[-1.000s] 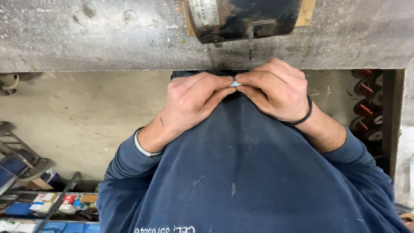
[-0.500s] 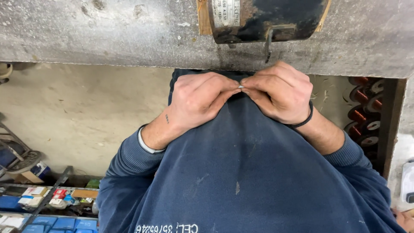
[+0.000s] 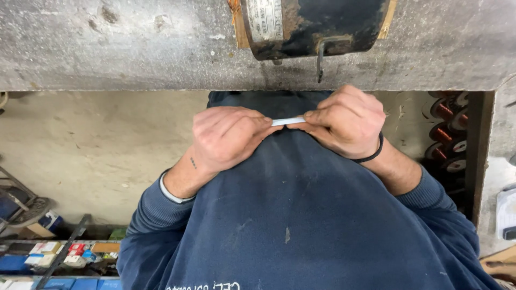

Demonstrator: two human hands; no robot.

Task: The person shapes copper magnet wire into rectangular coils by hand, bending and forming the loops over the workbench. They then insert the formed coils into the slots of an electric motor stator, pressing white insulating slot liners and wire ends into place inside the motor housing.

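1. Head view: my left hand [image 3: 228,137] and right hand [image 3: 344,123] have drawn slightly apart since a moment ago, baring more of the thin white strip [image 3: 287,121] between them.
2. Both hands are curled closed, fingertips pinching the strip's ends against my blue sweatshirt [image 3: 301,225], just below the concrete bench edge [image 3: 134,48].
3. So I judge the strip is being pulled out straight.

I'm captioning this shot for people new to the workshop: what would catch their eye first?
Two bare hands meet mid-frame, the left hand and right hand pinching a thin white strip between their fingertips, over a dark blue sweatshirt. Above, a rusty black motor sits on a grey concrete bench. Copper wire spools stand far right.
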